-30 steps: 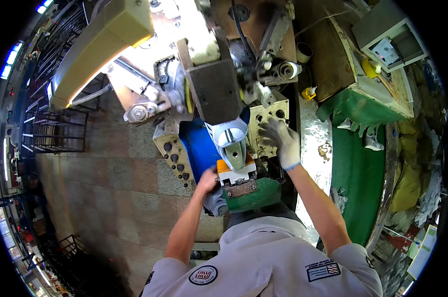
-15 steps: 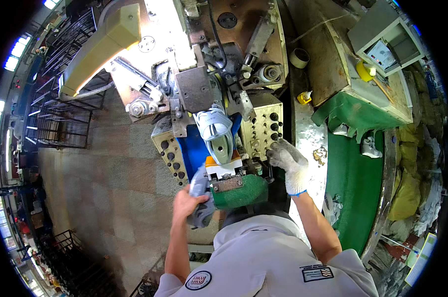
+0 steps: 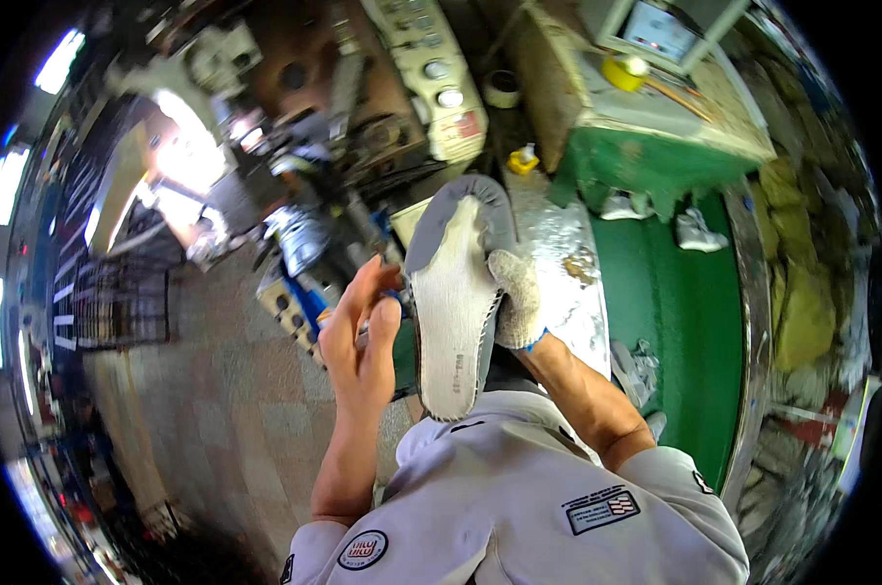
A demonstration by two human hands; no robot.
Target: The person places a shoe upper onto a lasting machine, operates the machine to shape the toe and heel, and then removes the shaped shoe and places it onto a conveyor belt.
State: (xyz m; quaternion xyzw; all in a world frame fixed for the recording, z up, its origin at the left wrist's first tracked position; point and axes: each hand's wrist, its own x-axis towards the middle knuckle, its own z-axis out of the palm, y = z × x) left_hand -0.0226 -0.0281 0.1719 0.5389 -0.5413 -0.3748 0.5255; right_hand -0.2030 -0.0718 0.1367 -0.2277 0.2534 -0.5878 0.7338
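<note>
gloved right hand (image 3: 517, 297) gripping upturned shoe (image 3: 457, 302), bare left hand (image 3: 363, 336) beside, machine (image 3: 363, 156) behind

A green workbench (image 3: 655, 292) runs along the right, with two small white shoes (image 3: 660, 219) standing on it near the back. Behind it sits a pale cabinet (image 3: 655, 107) carrying a screen (image 3: 660, 29) and a yellow roll (image 3: 621, 70). A roll of tape (image 3: 502, 88) lies farther left, and a small yellow bottle (image 3: 524, 159) stands just below it. A cream control panel (image 3: 431, 78) with round knobs rises at the top. A blurred grey machine (image 3: 304, 234) stands at the left, above the tiled floor (image 3: 197, 409). Olive sacks (image 3: 802, 283) pile up at the far right.
</note>
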